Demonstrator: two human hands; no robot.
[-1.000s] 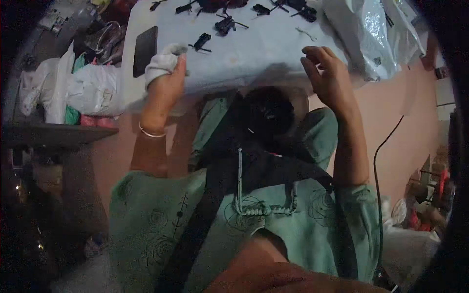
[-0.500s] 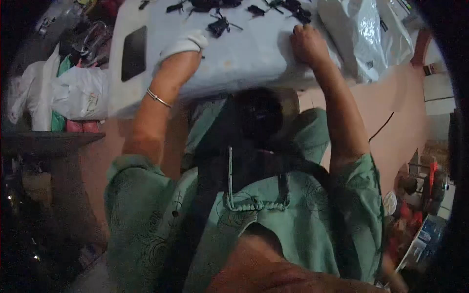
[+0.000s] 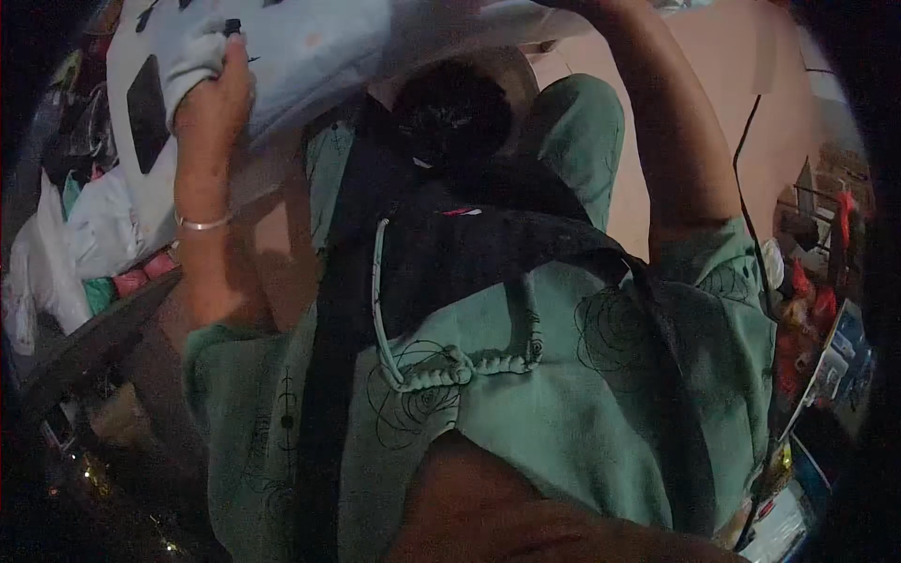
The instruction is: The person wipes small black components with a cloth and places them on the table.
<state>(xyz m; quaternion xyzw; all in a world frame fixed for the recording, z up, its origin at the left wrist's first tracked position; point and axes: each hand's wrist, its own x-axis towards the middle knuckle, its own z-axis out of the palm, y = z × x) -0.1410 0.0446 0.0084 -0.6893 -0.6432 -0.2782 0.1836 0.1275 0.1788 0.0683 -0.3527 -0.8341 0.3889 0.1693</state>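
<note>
My left hand (image 3: 216, 98) is closed on a white cloth (image 3: 192, 61) at the upper left, over the white-covered table (image 3: 310, 42). A small black piece (image 3: 233, 27) shows at its fingertips, and a thin dark bit sticks out to the right of the hand. The dark flat rectangular object (image 3: 145, 113) lies on the table left of this hand. My right forearm reaches up to the top edge; the hand itself is almost wholly cut off, so its fingers and anything in them are hidden.
White plastic bags (image 3: 103, 220) and pink and green packages stand left of the table. My knee (image 3: 582, 141) is below the table's front edge. A black cable (image 3: 746, 150) hangs at the right, near red items and a rack.
The view has swung, so the table sits higher and further left. My right hand has passed out at the top edge. The cloth remains in my left hand.
</note>
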